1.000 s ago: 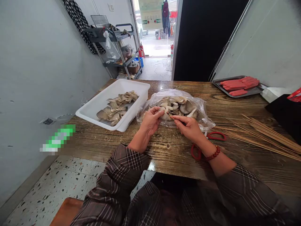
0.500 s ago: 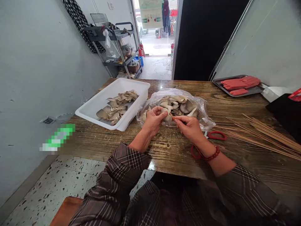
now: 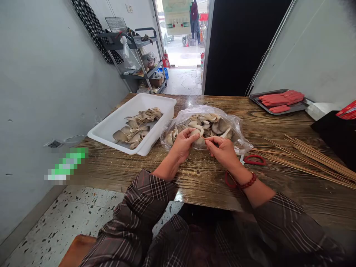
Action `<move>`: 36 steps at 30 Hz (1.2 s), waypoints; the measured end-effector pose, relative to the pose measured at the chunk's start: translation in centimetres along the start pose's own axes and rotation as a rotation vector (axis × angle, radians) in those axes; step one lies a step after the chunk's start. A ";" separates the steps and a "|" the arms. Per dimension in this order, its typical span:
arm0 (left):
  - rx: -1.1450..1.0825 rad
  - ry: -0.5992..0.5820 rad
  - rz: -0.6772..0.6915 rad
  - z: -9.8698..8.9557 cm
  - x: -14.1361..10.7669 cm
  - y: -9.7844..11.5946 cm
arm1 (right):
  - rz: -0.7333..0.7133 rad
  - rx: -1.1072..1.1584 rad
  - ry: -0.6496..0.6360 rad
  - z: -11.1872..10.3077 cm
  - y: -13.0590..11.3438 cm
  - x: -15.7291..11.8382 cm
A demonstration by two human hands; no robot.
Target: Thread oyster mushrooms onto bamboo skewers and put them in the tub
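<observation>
My left hand (image 3: 184, 144) pinches a pale grey oyster mushroom (image 3: 199, 141) above the near edge of a clear plastic bag (image 3: 239, 129). Close beside it, my right hand (image 3: 221, 147) grips a thin wooden skewer (image 3: 204, 138) whose tip meets the mushroom; how deep it goes is hidden by the fingers. More oyster mushrooms (image 3: 219, 126) fill the open bag behind my hands. To the left, a white plastic tub (image 3: 100, 134) holds skewered mushrooms (image 3: 133, 130). Red-handled scissors (image 3: 254, 160) lie partly beneath my right forearm.
Loose bamboo skewers (image 3: 317, 157) are spread across the right of the wooden table (image 3: 191, 185). A dark tray (image 3: 254, 99) with red sausage-like food (image 3: 280, 99) sits at the back right, near a black container (image 3: 330, 129). A grey shelf cart (image 3: 136, 44) stands beyond the table.
The view has shifted slightly. My hands stay close together at the mushroom, with the skewer still in my right fingers; little else differs.
</observation>
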State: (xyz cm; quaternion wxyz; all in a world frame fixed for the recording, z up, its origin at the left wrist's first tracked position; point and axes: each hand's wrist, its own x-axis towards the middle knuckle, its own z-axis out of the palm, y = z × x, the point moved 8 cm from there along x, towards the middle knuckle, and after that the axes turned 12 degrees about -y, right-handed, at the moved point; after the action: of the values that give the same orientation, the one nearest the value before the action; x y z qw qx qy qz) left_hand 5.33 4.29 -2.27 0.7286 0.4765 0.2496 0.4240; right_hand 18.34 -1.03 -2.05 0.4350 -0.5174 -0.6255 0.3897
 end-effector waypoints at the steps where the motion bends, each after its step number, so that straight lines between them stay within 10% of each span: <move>1: -0.026 -0.023 -0.033 0.2 0.0 -0.2 | -0.003 0.003 0.000 0.0 -0.1 0.0; 16: -0.042 0.056 -0.085 -2.0 0.2 0.6 | -0.037 -0.033 -0.049 0.7 -1.0 -0.3; 30: 0.109 -0.087 -0.130 0.5 -0.3 -0.9 | -0.013 -0.108 0.011 0.0 -0.2 0.0; 36: 0.413 0.068 0.074 -2.7 1.1 1.5 | 0.053 0.111 0.027 -0.8 0.7 0.4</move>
State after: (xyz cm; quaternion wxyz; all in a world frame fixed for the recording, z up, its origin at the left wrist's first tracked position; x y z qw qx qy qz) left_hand 3.24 6.78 -2.00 0.5906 0.6099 0.3379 0.4062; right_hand 19.28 -0.47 -2.35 0.4608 -0.5141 -0.5829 0.4284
